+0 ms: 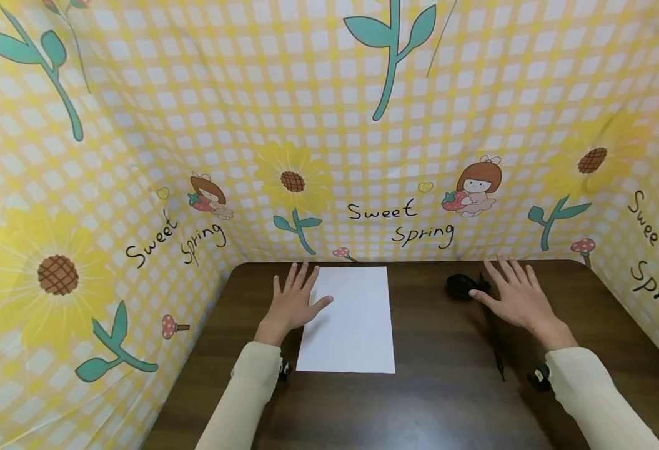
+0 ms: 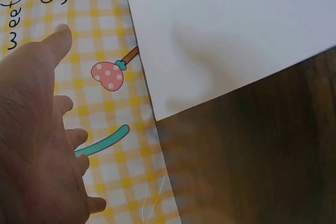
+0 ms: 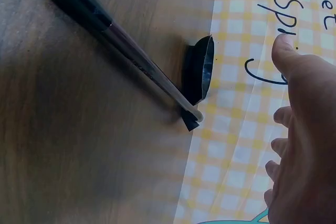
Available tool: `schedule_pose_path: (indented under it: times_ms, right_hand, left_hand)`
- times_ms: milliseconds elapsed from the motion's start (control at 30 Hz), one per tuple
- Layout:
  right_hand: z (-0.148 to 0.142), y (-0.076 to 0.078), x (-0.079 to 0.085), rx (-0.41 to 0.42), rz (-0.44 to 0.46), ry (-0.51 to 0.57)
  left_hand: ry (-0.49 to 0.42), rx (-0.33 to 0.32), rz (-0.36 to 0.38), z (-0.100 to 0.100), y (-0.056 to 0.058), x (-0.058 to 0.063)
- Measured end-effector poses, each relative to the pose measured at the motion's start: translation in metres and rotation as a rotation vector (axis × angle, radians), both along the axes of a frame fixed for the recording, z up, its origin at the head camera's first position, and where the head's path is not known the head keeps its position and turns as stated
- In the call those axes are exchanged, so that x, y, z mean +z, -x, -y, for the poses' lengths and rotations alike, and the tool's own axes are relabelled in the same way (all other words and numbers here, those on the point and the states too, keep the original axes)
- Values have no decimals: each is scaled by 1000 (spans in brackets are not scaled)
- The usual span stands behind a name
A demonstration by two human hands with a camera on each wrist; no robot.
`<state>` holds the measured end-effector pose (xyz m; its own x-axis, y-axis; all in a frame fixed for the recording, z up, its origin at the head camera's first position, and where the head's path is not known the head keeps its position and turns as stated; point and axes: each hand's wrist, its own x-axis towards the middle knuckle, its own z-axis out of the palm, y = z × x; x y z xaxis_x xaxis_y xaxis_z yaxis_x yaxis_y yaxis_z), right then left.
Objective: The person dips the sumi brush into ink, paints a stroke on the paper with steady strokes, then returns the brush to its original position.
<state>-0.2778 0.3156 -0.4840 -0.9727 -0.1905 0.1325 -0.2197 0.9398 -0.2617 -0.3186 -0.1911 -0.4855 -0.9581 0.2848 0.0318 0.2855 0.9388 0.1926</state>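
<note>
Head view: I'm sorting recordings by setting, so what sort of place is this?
Probably a makeshift booth for tabletop work: yellow checked cloth hangs behind and along the sides of a brown wood-look table, which bears a sheet of white paper.

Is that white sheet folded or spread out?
Spread out: the white sheet lies flat on the brown table, with straight edges and no fold showing in the head view.
</note>
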Motion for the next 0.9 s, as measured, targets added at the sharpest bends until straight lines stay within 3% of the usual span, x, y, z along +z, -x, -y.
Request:
schedule_pose_path:
  times_ms: [667, 900]
  right_hand:
    - [2, -20, -6, 37, -91, 14]
    - [1, -28, -9, 77, -123, 12]
  left_hand:
    - [-32, -58, -57, -1, -17, -7]
    - [-18, -62, -33, 1, -21, -14]
